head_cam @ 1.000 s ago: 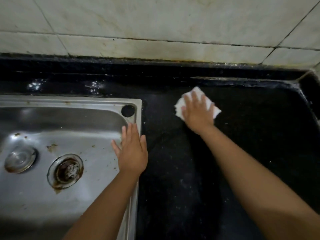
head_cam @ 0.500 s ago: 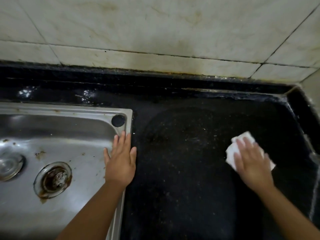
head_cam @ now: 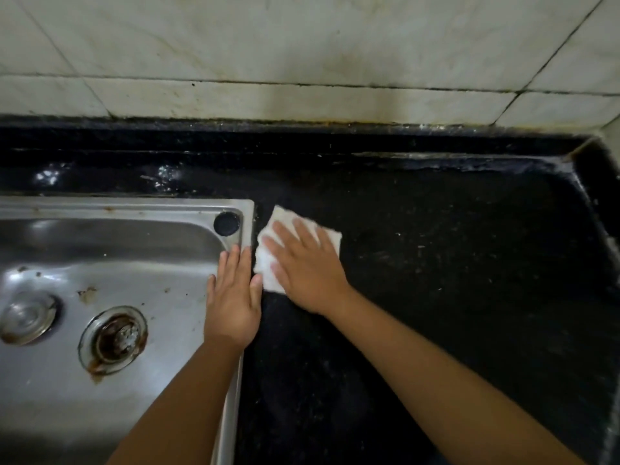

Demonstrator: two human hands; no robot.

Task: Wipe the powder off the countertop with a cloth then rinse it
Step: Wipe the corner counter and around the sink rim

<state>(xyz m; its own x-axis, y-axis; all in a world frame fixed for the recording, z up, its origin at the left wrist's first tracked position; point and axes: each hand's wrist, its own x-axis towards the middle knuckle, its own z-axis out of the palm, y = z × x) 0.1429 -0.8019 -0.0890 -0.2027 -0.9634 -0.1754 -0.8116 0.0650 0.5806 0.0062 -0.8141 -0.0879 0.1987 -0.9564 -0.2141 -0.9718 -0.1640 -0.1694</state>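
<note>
We observe a tiled wall (head_cam: pixel 302 55), pale and stained, along the far side of the scene. Below it lies the black countertop (head_cam: pixel 453 280), which fills the right half and shows scattered pale specks of powder (head_cam: pixel 399 234) across its surface. A steel sink (head_cam: pixel 117 260) occupies the left, its basin marked with rust spots; a rusted drain (head_cam: pixel 113 339) sits in the near part of the basin, with a round stopper (head_cam: pixel 28 317) to its left, and a dark round hole (head_cam: pixel 225 223) in the far right corner of the rim. We note the left hand (head_cam: pixel 233 303) laid flat, fingers straight, on the sink's right rim, holding nothing. The right hand (head_cam: pixel 307 270) presses flat, fingers spread, on a white cloth (head_cam: pixel 268 260). The cloth lies on the countertop just beside the sink's right edge, close to the left hand's thumb.
</note>
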